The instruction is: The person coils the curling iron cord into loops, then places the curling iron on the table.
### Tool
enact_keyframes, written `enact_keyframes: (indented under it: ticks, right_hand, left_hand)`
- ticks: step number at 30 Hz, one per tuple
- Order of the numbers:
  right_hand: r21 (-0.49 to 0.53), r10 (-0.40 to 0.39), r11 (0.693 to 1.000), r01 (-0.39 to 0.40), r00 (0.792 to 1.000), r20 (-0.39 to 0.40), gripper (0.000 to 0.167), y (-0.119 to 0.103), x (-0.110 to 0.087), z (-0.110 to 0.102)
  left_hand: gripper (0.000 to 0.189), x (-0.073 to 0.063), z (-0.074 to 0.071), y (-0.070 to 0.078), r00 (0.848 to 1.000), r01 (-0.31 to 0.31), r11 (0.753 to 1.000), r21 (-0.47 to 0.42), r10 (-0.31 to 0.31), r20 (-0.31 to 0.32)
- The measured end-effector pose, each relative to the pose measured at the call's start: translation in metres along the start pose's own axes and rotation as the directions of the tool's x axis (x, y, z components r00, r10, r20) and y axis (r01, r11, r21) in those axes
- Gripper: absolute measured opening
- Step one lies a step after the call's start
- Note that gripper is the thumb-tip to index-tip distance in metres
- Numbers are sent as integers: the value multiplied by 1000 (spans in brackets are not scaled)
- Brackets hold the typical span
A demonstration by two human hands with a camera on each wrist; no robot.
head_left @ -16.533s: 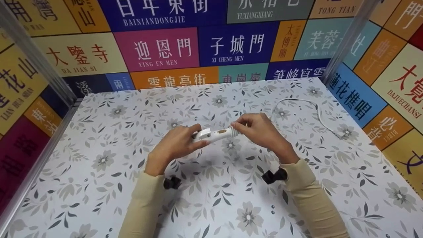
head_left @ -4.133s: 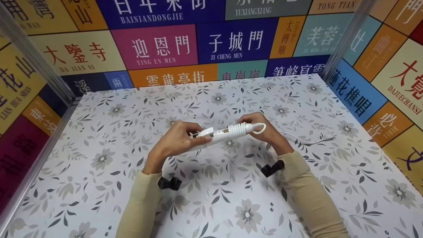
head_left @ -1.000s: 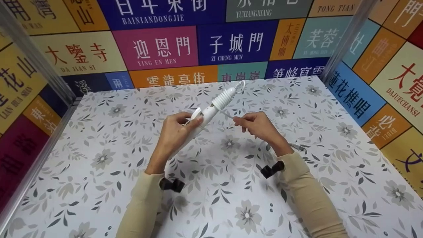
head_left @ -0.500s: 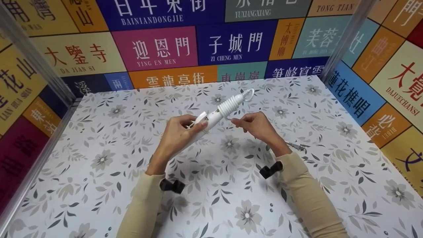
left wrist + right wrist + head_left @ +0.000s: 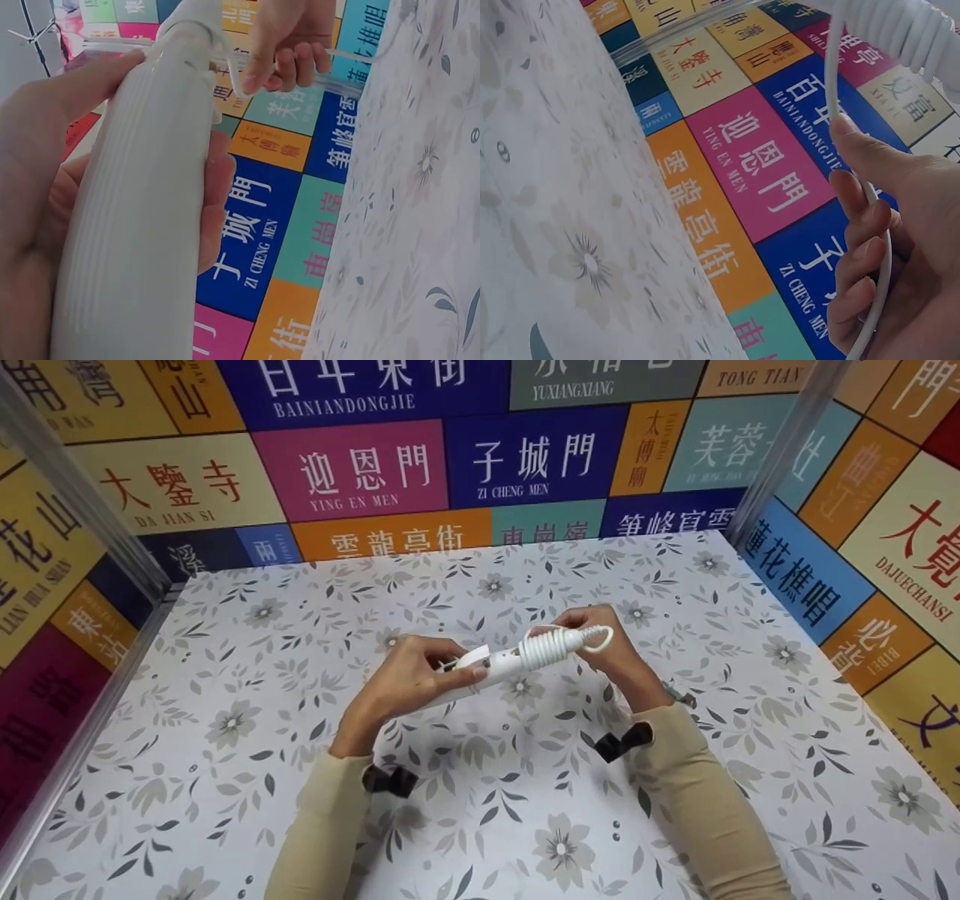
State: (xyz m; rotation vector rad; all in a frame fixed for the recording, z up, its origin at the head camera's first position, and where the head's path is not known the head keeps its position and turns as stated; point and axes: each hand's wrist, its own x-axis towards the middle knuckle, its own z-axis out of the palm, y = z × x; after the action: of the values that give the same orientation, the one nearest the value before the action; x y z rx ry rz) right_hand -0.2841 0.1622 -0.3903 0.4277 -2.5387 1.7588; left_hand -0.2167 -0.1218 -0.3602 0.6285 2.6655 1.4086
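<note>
My left hand (image 5: 409, 675) grips a white hair-styling iron (image 5: 501, 667) above the table, thumb on top beside its raised lever. In the left wrist view, the iron's ribbed white body (image 5: 135, 210) lies along the palm, with fingertips showing on its far side. A white power cord (image 5: 551, 649) is wound in several coils round the handle's far end, leaving a small loop at the tip. My right hand (image 5: 607, 645), partly behind the coiled end, pinches the free cord. The right wrist view shows this cord (image 5: 885, 277) running under the thumb and through curled fingers.
A plug (image 5: 684, 697) lies by the right sleeve, partly hidden by the wrist. Flower-patterned white covering spreads over the table (image 5: 480, 825). Colourful panels with Chinese lettering (image 5: 352, 469) stand at the back and both sides. Black wrist cameras (image 5: 390, 781) sit at the cuffs.
More coils now wrap the handle, and the plug has come closer to the right arm. In the last second the iron swung from pointing away to nearly sideways; my right hand passed behind it.
</note>
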Motion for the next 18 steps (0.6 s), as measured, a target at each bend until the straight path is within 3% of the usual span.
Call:
enact_keyframes:
  ticks: [5, 8, 14, 18]
  right_hand:
    - [-74, 149, 986, -147, 989, 17, 36, -7, -3, -2]
    - [-163, 167, 974, -158, 985, 45, 37, -10, -5, -6]
    - [-204, 24, 979, 9, 987, 158, 24, -22, -12, -15]
    - [-183, -40, 981, 71, 985, 168, 20, -30, -16, -13]
  left_hand:
    - [27, 0, 2, -2, 996, -63, 996, 69, 57, 74]
    - [25, 0, 4, -3, 992, -65, 993, 95, 55, 112]
    - [27, 0, 9, -1, 990, -36, 982, 187, 9, 139]
    - [28, 0, 9, -2, 991, -7, 976, 216, -22, 132]
